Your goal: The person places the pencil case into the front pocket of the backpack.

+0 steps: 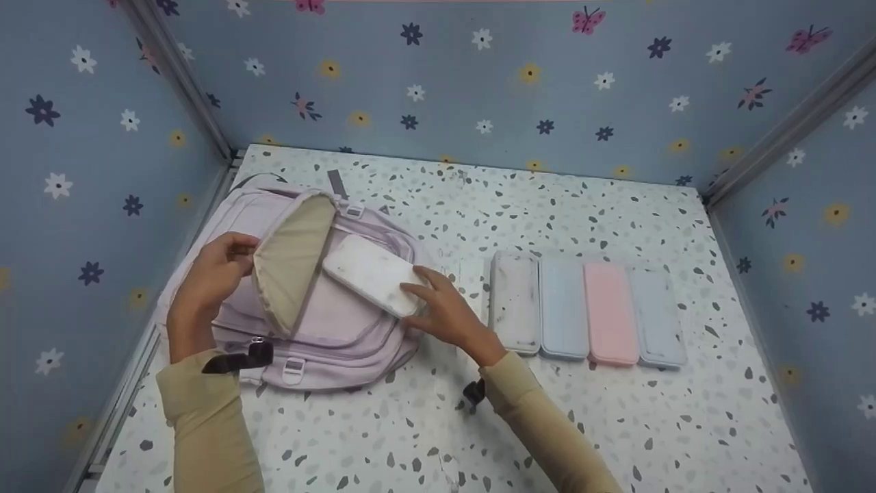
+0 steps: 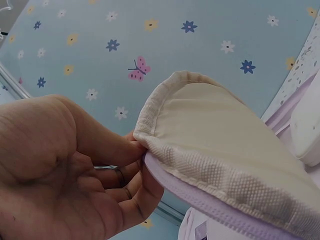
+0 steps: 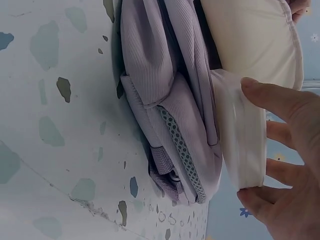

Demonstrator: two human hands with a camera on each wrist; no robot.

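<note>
A lilac backpack lies on the speckled table, its front flap folded up so the beige lining shows. My left hand pinches the flap's zippered edge between thumb and fingers, close up in the left wrist view. With my right hand I grip the outer end of a white rectangular case. The case lies slanted over the opened front pocket, its far end beside the lining. In the right wrist view, the thumb and fingers hold the white case by its edges, next to the backpack's side pocket.
Right of the backpack, a row of similar cases lies side by side: a whitish one, a light blue one, a pink one and a pale blue-grey one. Flower-patterned panels enclose the table at the back and sides.
</note>
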